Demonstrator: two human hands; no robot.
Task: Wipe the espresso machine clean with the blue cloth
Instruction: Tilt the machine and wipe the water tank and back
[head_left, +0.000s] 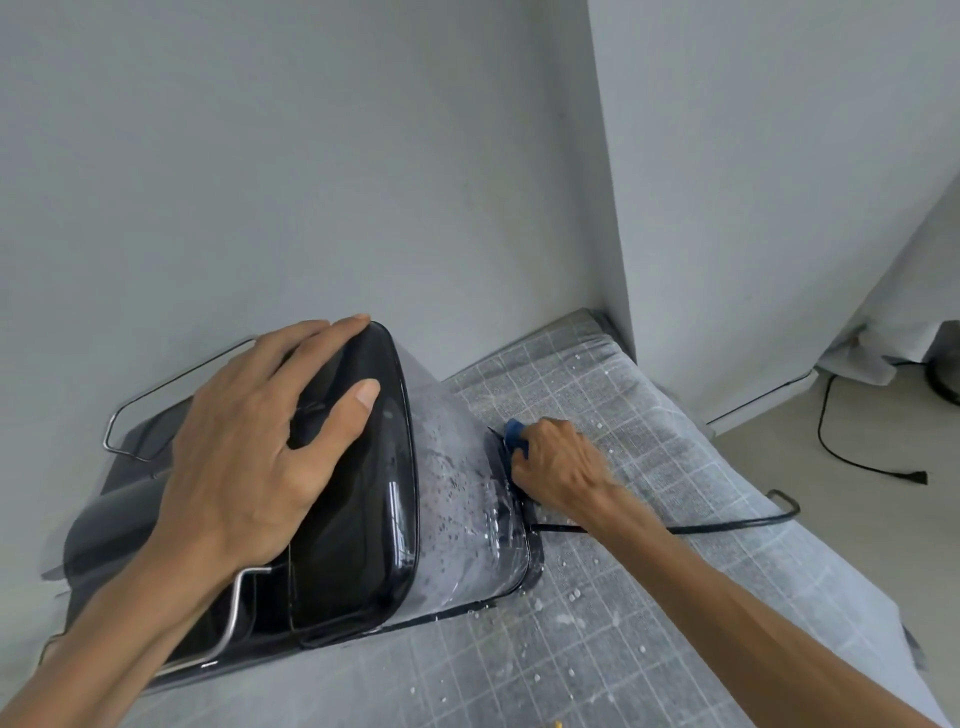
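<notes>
The black espresso machine stands on a grey checked mat, its clear water tank facing right and wet with droplets. My left hand lies flat on the machine's glossy black top, fingers spread. My right hand is closed around the blue cloth and presses it against the lower back edge of the tank, near the base. Only a small blue corner of the cloth shows above my fingers.
The grey checked mat covers the table and is sprinkled with white specks and drops. The machine's black power cord runs right across the mat. White walls stand close behind. Another black cable lies on the floor at right.
</notes>
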